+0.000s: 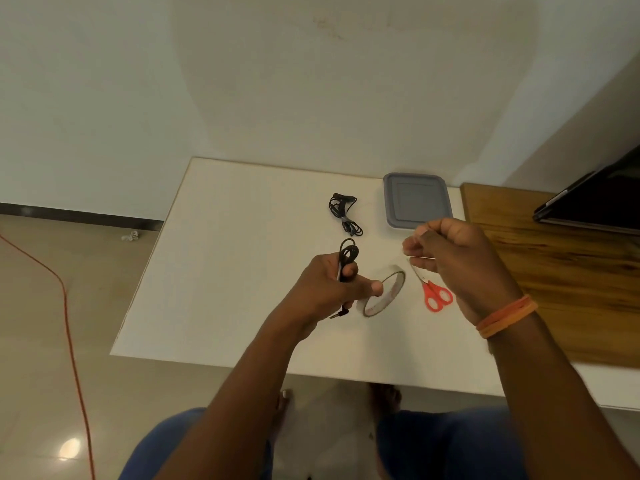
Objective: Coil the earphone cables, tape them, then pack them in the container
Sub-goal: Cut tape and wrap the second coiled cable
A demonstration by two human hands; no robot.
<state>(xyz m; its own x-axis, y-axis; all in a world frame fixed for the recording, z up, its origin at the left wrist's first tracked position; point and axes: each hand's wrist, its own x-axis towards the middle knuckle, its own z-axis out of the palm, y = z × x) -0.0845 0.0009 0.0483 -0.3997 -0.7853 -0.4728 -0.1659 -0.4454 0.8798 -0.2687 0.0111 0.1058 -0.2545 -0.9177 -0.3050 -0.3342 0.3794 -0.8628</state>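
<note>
**Operator:** Currently, which step is active?

**Inspector:** Taping, as I judge it. On the white table (242, 271), the left hand (332, 289) has its fingers clenched around a coiled earphone cable (348, 258); loops stand above the fist and the jack plug (337, 314) hangs below it. The right hand (450, 258) has its fingertips pinched together, apparently on a short clear strip of tape, though the strip itself is too faint to confirm.

**Operator:** What does the next move call for?

**Inspector:** Probably bringing the pinched piece across to the held coil and wrapping it around the bundle's middle, keeping the loops gathered.

**Operator:** Status of the container?

**Inspector:** The grey container (417, 200) sits at the table's far right with its lid on; its contents cannot be seen. Just left of it lies a second earphone bundle (344, 213), already bound, not yet packed.

**Operator:** Tools?

**Inspector:** The tape roll (384, 294) lies between the hands; the red scissors (434, 292) rest just beside it, under the right hand.
</note>
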